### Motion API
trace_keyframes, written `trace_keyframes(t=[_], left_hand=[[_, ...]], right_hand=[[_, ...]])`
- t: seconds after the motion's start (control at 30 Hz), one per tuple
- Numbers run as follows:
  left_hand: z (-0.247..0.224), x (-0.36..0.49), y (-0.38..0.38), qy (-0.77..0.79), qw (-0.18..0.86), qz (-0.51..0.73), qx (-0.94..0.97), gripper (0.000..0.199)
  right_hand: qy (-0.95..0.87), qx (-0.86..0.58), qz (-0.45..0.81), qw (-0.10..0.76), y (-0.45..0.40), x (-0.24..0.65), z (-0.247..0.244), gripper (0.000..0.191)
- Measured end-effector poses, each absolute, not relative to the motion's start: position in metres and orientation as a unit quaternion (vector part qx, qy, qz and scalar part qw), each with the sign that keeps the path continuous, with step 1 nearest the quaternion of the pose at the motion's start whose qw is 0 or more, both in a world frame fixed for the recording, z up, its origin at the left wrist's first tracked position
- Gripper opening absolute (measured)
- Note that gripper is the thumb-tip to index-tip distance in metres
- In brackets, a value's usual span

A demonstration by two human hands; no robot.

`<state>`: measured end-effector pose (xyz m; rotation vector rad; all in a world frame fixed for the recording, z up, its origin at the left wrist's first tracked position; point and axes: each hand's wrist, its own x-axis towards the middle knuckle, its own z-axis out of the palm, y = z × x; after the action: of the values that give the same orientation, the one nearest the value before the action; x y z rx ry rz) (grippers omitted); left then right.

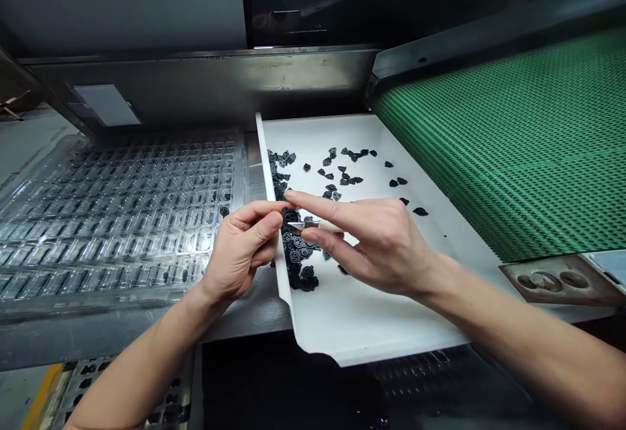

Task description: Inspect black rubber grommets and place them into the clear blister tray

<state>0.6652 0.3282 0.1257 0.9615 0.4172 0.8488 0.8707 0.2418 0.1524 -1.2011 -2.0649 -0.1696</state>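
Observation:
My left hand is closed in a pinch over the left rim of a white tray. At its fingertips is a small round black plastic part, mostly hidden by fingers and blade. My right hand grips a craft knife with a pale handle, its pointed metal blade aimed left at that part. The right index fingertip reaches to the left fingers. Below the hands, a pile of black plastic parts with round, spoked shapes lies along the tray's left side.
More loose black parts are scattered over the tray. To the left lies a clear plastic blister tray with rows of pockets, some holding dark parts. A green mesh conveyor belt runs along the right. A metal panel stands behind.

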Motion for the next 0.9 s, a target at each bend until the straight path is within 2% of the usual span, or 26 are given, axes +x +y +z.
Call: trace_keyframes(t=[0.9], left_hand=[[0.1234, 0.6612, 0.3287, 0.21, 0.777, 0.393, 0.445, 0.014]], right_hand=[[-0.799, -0.482, -0.024, 0.36, 0.2391, 0.872, 0.1554, 0.038]])
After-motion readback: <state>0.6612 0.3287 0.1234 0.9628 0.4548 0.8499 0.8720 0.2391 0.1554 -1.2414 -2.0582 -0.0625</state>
